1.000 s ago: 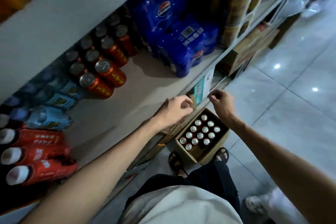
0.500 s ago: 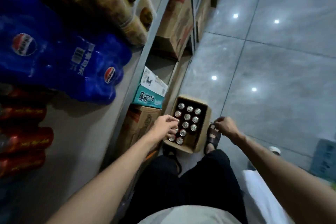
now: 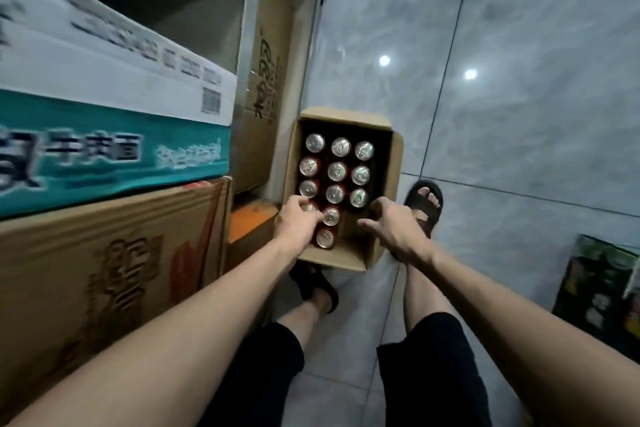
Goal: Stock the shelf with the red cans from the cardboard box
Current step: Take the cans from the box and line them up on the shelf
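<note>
An open cardboard box (image 3: pixel 395 163) stands on the floor tiles between my feet and the shelf unit. Several red cans (image 3: pixel 337 172) with silver tops stand upright in it in rows. My left hand (image 3: pixel 298 224) reaches into the near left part of the box, fingers curled over the top of a can (image 3: pixel 331 216); whether it grips the can is unclear. My right hand (image 3: pixel 393 230) hovers over the empty near right part of the box, fingers spread and holding nothing.
Large cartons are stacked at left: a white and teal one (image 3: pixel 114 135) on a brown one (image 3: pixel 104 274). Another brown carton (image 3: pixel 268 80) stands upright behind the box. A dark printed case (image 3: pixel 602 291) sits at the right. Grey floor tiles (image 3: pixel 519 114) stretch beyond.
My view dropped from the shelf of cans and blue packs down to the floor. Both hands went down from shelf-edge height into the box.
</note>
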A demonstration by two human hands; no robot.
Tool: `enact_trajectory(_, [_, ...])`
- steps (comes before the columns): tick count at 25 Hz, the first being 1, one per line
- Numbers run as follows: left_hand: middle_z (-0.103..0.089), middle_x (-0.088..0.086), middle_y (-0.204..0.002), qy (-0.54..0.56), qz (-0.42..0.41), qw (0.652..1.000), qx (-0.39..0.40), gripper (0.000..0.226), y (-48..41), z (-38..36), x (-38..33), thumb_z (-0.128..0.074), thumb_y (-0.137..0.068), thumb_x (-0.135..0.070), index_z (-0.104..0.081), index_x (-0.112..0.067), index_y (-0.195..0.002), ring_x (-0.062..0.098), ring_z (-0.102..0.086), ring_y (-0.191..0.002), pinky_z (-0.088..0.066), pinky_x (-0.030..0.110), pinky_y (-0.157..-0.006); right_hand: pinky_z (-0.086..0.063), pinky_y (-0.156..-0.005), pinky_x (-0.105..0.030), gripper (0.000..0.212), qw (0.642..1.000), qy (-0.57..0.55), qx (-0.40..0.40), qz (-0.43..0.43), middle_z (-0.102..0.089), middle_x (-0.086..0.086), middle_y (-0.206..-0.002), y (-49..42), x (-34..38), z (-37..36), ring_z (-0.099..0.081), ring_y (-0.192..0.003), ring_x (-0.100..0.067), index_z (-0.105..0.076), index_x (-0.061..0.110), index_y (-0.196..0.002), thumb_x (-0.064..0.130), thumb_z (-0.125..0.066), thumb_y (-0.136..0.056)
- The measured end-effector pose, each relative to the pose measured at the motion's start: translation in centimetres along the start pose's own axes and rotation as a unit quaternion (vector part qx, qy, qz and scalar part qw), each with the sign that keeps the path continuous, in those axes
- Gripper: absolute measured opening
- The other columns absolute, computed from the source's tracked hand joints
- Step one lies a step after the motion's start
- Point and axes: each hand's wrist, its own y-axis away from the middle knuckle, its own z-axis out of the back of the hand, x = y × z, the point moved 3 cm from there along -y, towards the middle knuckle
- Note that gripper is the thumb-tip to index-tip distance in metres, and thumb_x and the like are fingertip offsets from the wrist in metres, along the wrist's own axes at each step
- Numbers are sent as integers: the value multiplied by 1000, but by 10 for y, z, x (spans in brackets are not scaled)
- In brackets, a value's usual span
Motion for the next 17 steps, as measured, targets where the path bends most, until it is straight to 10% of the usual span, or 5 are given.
enact_trajectory(4, [-30,15,-157,-35,40,995,-80,80,-107,-33,25,-65,-88,-17,-21,-10,-154,32,-34,-142,-31,41,-116,-42,-99,-42,53,999,31,28,-23,-48,-23,-129,-99,-33,-59,-51,-118,-41,-42,2,-129,28,-66,-90])
enact_trajectory(8, [1,20,-164,-80,61,991,-93,92,-178,-60,31,-59,-95,-18,8,-17,-157,35,-18,-150,-26,39,-117,-48,-80,-43,48,986,164,13,8,-37,-23,-135,-158,-46,-103,-60,-104,-42,-34,7,-133,8,-56,-91])
enact_trajectory(17, [-4,26,-162,-138,33,987,-74,102,-219,-61,53,-59,-94,-24,24,-24,-153,42,-34,-141,-42,41,-104,-49,-65,-31,37,924,373,-73,49,-53,-24,-118,-209,-61,-140,-65,-91,-28,-38,18,-131,4,-31,-97])
